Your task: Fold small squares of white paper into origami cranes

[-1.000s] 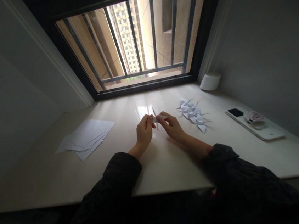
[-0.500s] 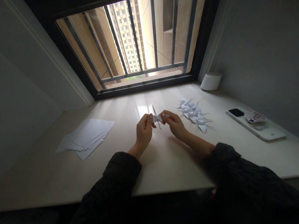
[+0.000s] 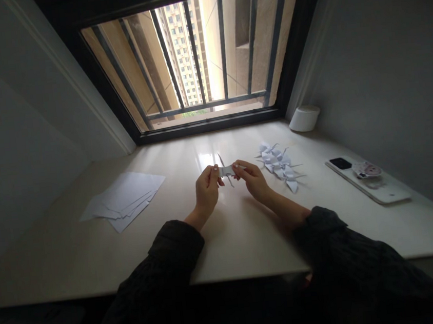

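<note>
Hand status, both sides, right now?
Left hand: closed, pinching a white folded paper crane.
Right hand: closed, pinching the same crane from the other side.

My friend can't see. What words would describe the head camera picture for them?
A person's left hand and right hand hold a small folded white paper crane above a pale glossy table. A pile of white paper cranes lies to the right, loose white paper sheets to the left, and a barred window beyond.
</note>
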Motion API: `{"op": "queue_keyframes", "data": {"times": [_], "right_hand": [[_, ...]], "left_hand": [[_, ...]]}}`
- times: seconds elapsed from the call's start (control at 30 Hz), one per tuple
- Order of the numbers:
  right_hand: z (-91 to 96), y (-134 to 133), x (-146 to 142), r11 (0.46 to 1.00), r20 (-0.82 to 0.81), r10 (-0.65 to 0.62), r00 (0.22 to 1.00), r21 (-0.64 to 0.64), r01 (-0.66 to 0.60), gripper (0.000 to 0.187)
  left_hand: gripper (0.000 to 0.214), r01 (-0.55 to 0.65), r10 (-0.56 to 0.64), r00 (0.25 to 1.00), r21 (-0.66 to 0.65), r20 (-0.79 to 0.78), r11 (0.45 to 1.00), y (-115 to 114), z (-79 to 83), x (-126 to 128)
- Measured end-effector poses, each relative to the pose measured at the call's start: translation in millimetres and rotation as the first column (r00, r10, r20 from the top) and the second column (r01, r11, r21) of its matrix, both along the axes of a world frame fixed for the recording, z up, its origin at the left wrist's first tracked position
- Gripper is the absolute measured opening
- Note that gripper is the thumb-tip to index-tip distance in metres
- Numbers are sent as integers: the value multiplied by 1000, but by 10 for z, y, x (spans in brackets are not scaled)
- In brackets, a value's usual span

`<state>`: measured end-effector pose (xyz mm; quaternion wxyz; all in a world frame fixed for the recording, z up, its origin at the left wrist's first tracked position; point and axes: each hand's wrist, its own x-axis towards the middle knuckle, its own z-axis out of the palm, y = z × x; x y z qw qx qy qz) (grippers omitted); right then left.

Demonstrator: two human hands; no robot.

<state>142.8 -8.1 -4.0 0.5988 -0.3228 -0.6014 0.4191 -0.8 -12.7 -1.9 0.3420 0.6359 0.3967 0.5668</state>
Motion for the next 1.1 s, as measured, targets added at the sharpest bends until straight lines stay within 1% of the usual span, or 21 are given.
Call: {"op": "queue_keyframes", "data": {"times": [0.27,0.43,0.57,0.73,0.87,0.93,1.0,1.03,1.1], "right_hand": [[20,-6,11,999,18,-16,1000,-41,16,40],[-73,48,13,996,4,13,1000,-83,-12,41],[-124,85,6,993,-33,-33,999,-114,29,42],[-89,76,0,991,-22,-97,995,-97,95,43],[-81,77,5,991,1,-108,994,-81,107,42],[-82,85,25,991,20,-115,993,-62,116,39],[-69,92,65,986,45,-166,985,-7,166,29],[-57,92,90,978,58,-208,976,41,206,24],[-25,87,146,936,133,-323,937,188,296,30]], "left_hand": [[41,-19,19,1000,-9,-25,1000,-20,15,1],[39,-49,55,989,46,-136,998,-31,29,-34],[38,-68,84,975,83,-206,994,-38,44,-48],[38,-92,102,979,65,-178,994,-56,60,-24],[39,-100,107,983,52,-152,994,-67,66,-17],[39,-88,92,986,33,-142,996,-56,58,-26],[39,-77,76,990,-1,-122,997,-34,44,-40],[39,-77,74,991,-22,-108,997,-20,37,-46],[40,-92,87,993,-63,-77,994,4,26,-55]]}}
